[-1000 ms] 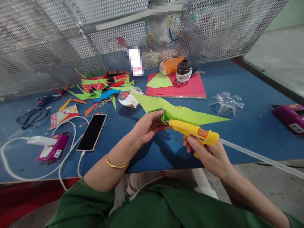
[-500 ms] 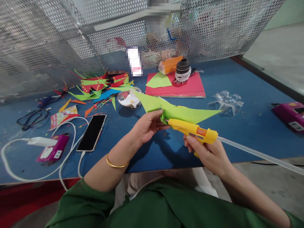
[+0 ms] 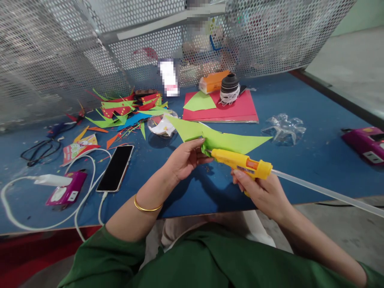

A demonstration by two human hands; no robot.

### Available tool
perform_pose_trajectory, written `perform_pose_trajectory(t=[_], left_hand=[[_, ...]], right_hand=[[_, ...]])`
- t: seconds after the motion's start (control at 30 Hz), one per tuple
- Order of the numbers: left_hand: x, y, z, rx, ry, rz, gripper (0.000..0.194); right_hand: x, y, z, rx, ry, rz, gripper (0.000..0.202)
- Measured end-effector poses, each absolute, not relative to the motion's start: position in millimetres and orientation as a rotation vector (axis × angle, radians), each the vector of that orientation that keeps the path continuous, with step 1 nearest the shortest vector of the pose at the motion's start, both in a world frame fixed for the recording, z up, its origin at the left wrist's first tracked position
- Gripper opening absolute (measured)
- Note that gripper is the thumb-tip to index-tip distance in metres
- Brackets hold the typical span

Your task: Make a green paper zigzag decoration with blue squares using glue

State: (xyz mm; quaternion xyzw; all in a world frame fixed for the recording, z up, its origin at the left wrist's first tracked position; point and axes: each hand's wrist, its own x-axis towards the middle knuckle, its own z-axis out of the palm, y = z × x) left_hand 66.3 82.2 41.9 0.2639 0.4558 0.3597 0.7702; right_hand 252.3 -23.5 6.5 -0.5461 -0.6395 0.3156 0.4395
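Note:
My left hand (image 3: 188, 160) is closed on a light green paper cutout (image 3: 228, 141) with long pointed ends, gripping it near its folded middle. A yellow hot glue gun (image 3: 237, 162) sits in my right hand (image 3: 258, 188), whose fingers wrap round its handle. The gun's nozzle is at the folded part of the paper, close to my left fingertips; whether it touches cannot be made out. From the gun's rear sticks a long translucent glue stick (image 3: 324, 191). Part of the fold is hidden behind my left fingers.
Paper cutouts (image 3: 117, 109) pile up at the back left, beside a clear dish (image 3: 163, 125). A phone (image 3: 115, 168) and purple power socket (image 3: 67, 188) with cables lie left. Red sheets (image 3: 246, 110) carry a thread spool (image 3: 230, 89). Right are clear plastic (image 3: 285, 129) and another purple socket (image 3: 364, 145).
The view has shifted slightly. Both hands keep their holds, and the glue gun's nozzle stays at the fold of the green paper. The paper's right tip has tilted a little.

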Motion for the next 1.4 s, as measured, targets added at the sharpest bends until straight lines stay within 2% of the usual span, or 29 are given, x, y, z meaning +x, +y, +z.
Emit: perform_pose_trajectory(t=[0.7,1.17,1.4], left_hand=[[66.4,83.0,40.3,0.58,0.988,0.783,0.015],[67.2,82.8,41.2,0.555,1.007,0.796,0.016],[67.4,83.6,43.3,0.533,1.015,0.811,0.016]], right_hand=[[250.4,-23.1,9.5,-1.406,-1.657,0.763,0.038],[249.6,-23.6,9.2,-1.391,-1.646,0.782,0.038],[255.0,-26.2,7.6,-1.358,-1.63,0.74,0.032]])
